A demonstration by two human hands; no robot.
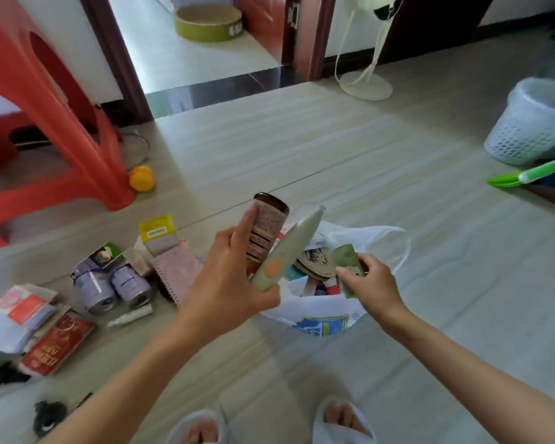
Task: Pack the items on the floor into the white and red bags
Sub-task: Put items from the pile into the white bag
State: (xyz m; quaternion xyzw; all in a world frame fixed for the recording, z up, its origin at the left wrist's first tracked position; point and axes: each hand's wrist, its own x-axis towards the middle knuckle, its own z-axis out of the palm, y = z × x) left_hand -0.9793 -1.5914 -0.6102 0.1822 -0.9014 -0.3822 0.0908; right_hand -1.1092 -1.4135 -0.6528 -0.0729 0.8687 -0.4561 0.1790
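Observation:
My left hand [229, 277] grips a brown bottle [266, 229] and a pale green tube [289, 248] together, just above the left side of the white bag [321, 318]. My right hand [370, 283] pinches a small green packet [346, 261] over the bag's open mouth. Several items lie inside the bag. On the floor to the left lie two purple cans [112, 286], a pink spiral notebook [176, 267], a yellow-topped box [159, 233], a red packet [56, 344], a white tube [130, 317] and white and red sachets [23, 307]. No red bag is in view.
A red plastic stool [61, 123] stands at the left with an orange ball [142, 177] beside it. A white mesh bin [535, 123] and a green-handled tool [532, 176] are at the right, a fan base [365, 84] near the doorway. My slippered feet [269, 424] are below.

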